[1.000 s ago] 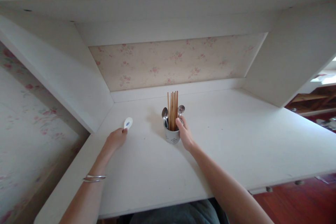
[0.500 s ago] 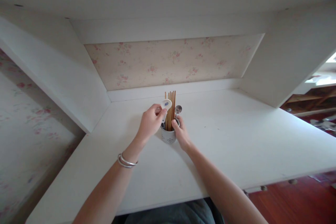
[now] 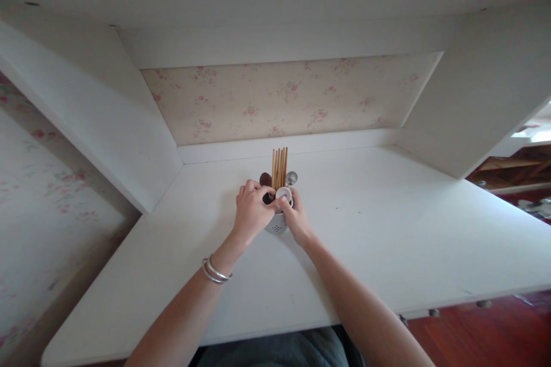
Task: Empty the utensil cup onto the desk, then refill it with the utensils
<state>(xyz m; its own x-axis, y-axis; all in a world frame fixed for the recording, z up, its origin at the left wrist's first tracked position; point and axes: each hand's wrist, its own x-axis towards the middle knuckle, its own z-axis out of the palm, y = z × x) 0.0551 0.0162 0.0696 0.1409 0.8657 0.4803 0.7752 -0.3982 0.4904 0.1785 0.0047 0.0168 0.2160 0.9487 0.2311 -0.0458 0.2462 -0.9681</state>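
Observation:
A small white perforated utensil holder [image 3: 278, 225] stands in the middle of the white table [image 3: 387, 229]. Wooden chopsticks [image 3: 279, 166] and metal spoons [image 3: 291, 177] stick up out of it. My left hand [image 3: 252, 210] is curled at the holder's left rim, fingers pinched on a white ceramic spoon [image 3: 283, 193] that rests low in the holder. My right hand [image 3: 296, 218] is wrapped round the holder's right side, steadying it. Silver bangles [image 3: 216, 271] sit on my left wrist.
The table sits in a white alcove with a floral-papered back wall [image 3: 284, 97] and slanted side panels left and right. A shelf overhangs above. Red-brown floor [image 3: 486, 332] shows past the table's front right edge.
My left hand carried the white ceramic spoon from the table at left to the holder and lowered it in. My right hand stayed on the holder.

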